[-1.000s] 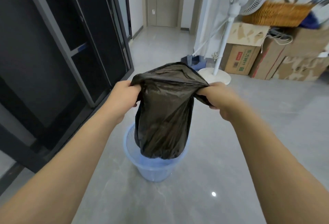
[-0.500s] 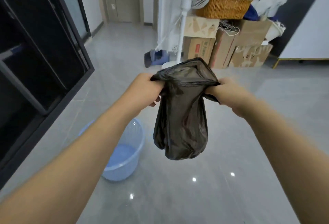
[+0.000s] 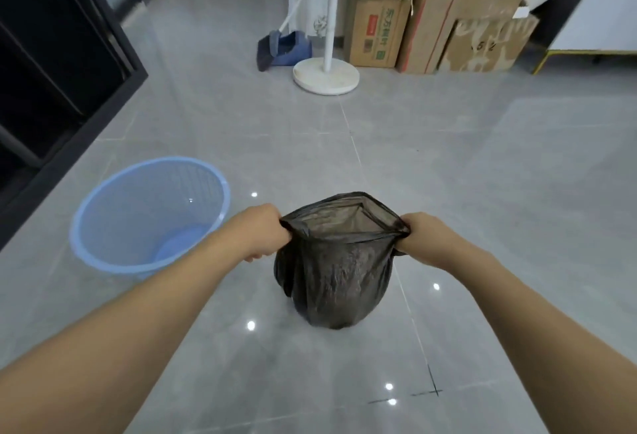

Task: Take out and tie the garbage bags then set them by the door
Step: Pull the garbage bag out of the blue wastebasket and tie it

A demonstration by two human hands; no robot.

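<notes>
A black garbage bag [image 3: 336,282] stands on the grey tiled floor in front of me, its mouth pulled open and its bottom resting on the tiles. My left hand [image 3: 263,232] grips the left edge of the bag's rim. My right hand [image 3: 425,238] grips the right edge. Both fists are closed round bunched plastic. To the left stands the light blue plastic wastebasket [image 3: 113,254], with nothing in it.
A white fan stand base [image 3: 325,78] stands ahead, with a blue dustpan and broom [image 3: 284,49] beside it. Cardboard boxes [image 3: 431,20] are stacked behind. A dark glass sliding door frame [image 3: 69,64] runs along the left. A white cabinet [image 3: 599,20] stands at the right.
The bag came up out of the blue basket, moved to the right of it, and was lowered onto the floor. Both hands kept their grip on the rim.
</notes>
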